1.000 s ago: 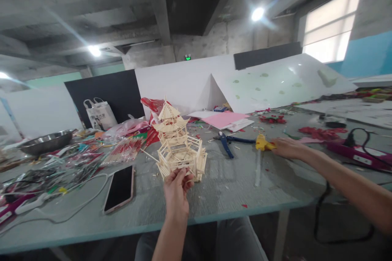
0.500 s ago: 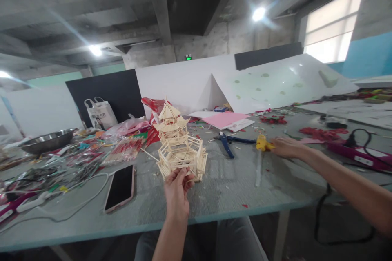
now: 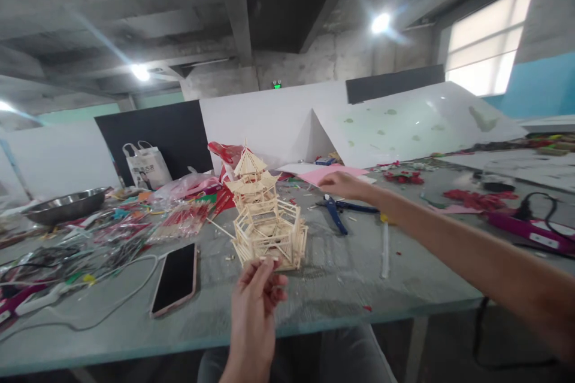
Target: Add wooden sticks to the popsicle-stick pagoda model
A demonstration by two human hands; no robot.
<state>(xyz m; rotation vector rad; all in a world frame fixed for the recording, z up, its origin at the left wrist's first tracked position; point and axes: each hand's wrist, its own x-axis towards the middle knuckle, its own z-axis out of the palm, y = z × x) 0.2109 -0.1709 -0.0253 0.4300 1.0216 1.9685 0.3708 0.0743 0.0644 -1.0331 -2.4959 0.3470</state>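
Across the grey table (image 3: 323, 290), at twelve o'clock from the seated person, stands a tiered stick pagoda (image 3: 269, 224), its tiers narrowing to a spire. The left hand (image 3: 260, 290) is at its six o'clock edge, thumb and forefinger pinching what looks like a small pale piece (image 3: 269, 260); I can't tell whether the fingertips touch the base. Were that wrist to jerk forward, I'd fear for the slim front railings, and so small a bit could easily slip from the pinch.

The right hand (image 3: 344, 185) reaches out to one o'clock, over the pink paper (image 3: 330, 173) and just beyond the blue-handled pliers (image 3: 336, 215). Its fingers look drawn close together; whether they grip anything, I can't make out. Its forearm crosses in front of a yellow tool (image 3: 384, 219), so lowering the elbow might knock that, or the clear rod (image 3: 385, 251) beside it. A long stick (image 3: 220, 227) slants out at the pagoda's ten o'clock; a careless brush there might drag the model sideways.
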